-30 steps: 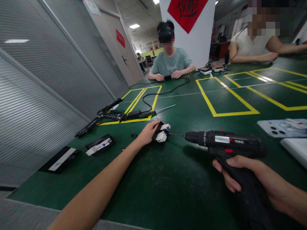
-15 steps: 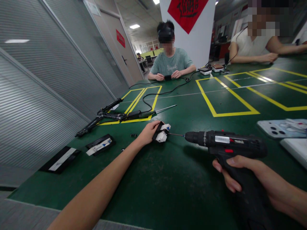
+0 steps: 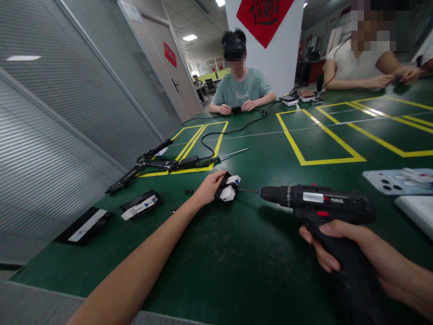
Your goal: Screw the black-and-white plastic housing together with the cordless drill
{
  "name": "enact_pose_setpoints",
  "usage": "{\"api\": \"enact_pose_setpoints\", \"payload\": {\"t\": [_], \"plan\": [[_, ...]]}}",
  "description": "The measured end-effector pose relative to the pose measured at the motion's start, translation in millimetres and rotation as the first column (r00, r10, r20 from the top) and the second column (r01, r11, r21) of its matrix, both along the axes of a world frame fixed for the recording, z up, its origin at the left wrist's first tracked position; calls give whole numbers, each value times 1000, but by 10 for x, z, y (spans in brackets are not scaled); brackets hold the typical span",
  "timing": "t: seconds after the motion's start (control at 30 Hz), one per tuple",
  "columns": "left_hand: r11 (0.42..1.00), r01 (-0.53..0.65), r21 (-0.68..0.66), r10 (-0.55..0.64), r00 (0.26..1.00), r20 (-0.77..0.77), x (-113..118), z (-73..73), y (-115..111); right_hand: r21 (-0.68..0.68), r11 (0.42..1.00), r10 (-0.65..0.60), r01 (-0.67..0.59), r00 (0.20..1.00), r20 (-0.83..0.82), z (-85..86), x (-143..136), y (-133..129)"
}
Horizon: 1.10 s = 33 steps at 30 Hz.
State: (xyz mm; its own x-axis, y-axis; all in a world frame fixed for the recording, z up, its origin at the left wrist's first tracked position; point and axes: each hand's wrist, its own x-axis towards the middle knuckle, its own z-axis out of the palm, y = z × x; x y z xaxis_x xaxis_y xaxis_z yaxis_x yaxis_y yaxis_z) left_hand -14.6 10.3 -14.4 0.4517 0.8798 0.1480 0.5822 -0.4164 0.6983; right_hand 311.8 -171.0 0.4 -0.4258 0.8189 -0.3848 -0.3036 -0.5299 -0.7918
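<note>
My left hand [image 3: 210,187] is closed around a small black-and-white part [image 3: 228,189] with blue bits on it, held at the table's middle. Its fingers are partly hidden behind the part. My right hand [image 3: 334,246] grips the handle of a black cordless drill [image 3: 314,201] with red marks and a white label. The drill lies level, and its long thin bit [image 3: 248,190] points left, the tip meeting the right side of the part. Whether the tip sits in a screw is too small to tell.
Left of my forearm lie a black tray with a white strip [image 3: 141,206], a flat black panel [image 3: 84,225] and small dark pieces [image 3: 188,192]. Beyond are a black folding stand [image 3: 155,163] and a soldering iron [image 3: 209,161]. A phone [image 3: 389,182] lies right. Two people sit opposite.
My hands, the drill and the part stay practically still. At the far right, the other person's hands have come closer together.
</note>
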Motion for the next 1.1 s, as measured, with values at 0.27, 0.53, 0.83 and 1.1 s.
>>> {"api": "enact_pose_setpoints", "payload": {"t": [0.27,0.53,0.83,1.1], "plan": [[1000,-8,-2,8,1000,-6,-6,8,-2,-10,1000,15,-16,1000,-14,-19,5,4],[1000,-8,-8,8,1000,-9,-9,-1,2,-12,1000,6,-6,1000,-19,-35,11,-5],[1000,-7,-8,7,1000,-3,-13,-27,16,-6,1000,8,-8,1000,-9,-57,16,7],[1000,-4,-18,4,1000,1,-7,-3,-1,-4,1000,1,-1,1000,-10,-30,1,7]]}}
